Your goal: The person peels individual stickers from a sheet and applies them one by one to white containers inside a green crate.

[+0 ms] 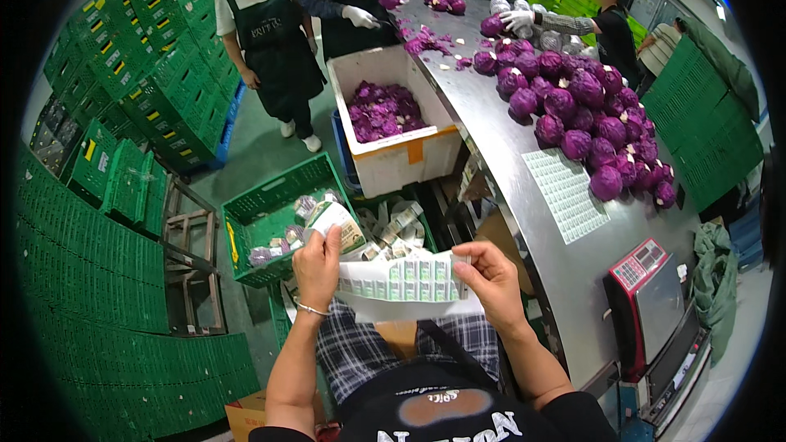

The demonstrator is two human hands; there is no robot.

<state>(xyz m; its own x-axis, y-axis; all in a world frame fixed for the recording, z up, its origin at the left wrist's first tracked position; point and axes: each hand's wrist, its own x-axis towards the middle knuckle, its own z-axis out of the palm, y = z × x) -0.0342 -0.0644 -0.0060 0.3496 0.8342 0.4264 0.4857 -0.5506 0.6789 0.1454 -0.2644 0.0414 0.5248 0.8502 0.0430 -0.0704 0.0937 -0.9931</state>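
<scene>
My left hand (317,267) grips the left side of a partly used sheet of small green-and-white labels (417,279), held above my lap. With it, a round printed label or bag piece (347,233) stands up between thumb and fingers. My right hand (488,279) pinches the sheet's right edge between thumb and fingers. Beyond the hands, a green plastic crate (245,221) holds several net-wrapped items. Another label sheet (566,196) lies flat on the steel table (485,135), beside a pile of red cabbages (577,110).
A red-rimmed electronic scale (645,301) stands at the right. A white foam box (393,162) of purple leaves is ahead by the table. Stacked green crates (86,270) line the left. Several people stand ahead; one gloved hand (517,19) touches a far cabbage.
</scene>
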